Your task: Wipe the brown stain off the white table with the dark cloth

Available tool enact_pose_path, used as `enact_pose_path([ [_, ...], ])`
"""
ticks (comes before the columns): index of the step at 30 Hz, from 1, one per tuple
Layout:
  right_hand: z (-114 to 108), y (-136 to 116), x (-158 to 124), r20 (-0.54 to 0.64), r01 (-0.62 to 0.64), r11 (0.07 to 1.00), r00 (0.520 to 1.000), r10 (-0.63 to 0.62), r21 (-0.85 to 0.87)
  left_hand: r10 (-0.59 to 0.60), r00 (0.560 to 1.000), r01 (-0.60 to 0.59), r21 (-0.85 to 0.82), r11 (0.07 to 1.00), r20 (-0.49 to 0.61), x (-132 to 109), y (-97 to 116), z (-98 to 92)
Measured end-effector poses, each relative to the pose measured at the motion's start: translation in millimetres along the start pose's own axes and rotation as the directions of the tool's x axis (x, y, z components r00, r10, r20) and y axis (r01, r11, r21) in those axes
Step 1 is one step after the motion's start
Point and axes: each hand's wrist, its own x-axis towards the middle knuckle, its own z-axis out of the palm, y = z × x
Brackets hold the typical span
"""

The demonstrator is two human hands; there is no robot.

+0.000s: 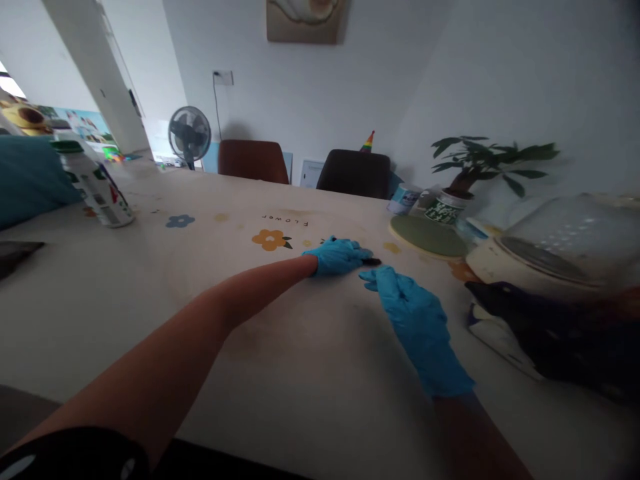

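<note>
Both of my hands wear blue gloves. My left hand [337, 257] lies on the flower-patterned tablecloth [300, 373], palm down with its fingers stretched forward. At its fingertips is a small dark piece [371, 262], too small to name; whether the fingers press on it I cannot tell. My right hand [415, 320] is just to the right and nearer to me, its fingers drawn together and pointing toward the dark piece. What the right fingers hold, if anything, is hidden.
A white bottle with a green cap [97, 183] stands at the left. On the right are a green round mat [427, 235], a mug [404, 199], a potted plant [445, 205], a cream-coloured pot [530, 270] and a dark bundle [560, 333]. Two chairs [253, 160] stand beyond.
</note>
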Motion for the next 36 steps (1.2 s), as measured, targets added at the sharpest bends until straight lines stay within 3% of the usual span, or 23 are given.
enact_pose_path([
  [6,-2,-3,6,-0.008,-0.129,0.980,0.991,0.132,0.151,0.130,0.991,-0.130,-0.006,0.991,-0.005,-95,0,15.8],
  [11,4,-7,13,0.071,-0.220,0.935,0.976,0.208,0.278,0.172,0.985,-0.172,0.016,0.985,-0.021,-178,-4,23.4],
  [14,6,-11,14,0.105,-0.229,0.918,0.973,0.206,0.325,0.165,0.986,-0.165,0.009,0.986,-0.021,-211,-8,24.4],
  [16,5,-16,13,0.124,-0.239,0.899,0.970,0.207,0.366,0.169,0.985,-0.169,0.004,0.986,-0.027,-220,-12,24.2],
  [21,3,-28,10,0.152,-0.264,0.887,0.963,0.222,0.379,0.128,0.992,-0.129,-0.022,0.991,-0.016,-194,-25,19.1],
  [28,2,-26,7,0.157,-0.233,0.923,0.969,0.192,0.308,-0.090,0.996,0.089,-0.040,0.995,-0.021,-109,-48,-2.4],
  [36,0,-24,0,0.153,-0.165,0.955,0.980,0.130,0.245,-0.227,0.970,0.228,-0.001,0.974,-0.089,-15,-78,-14.5],
])
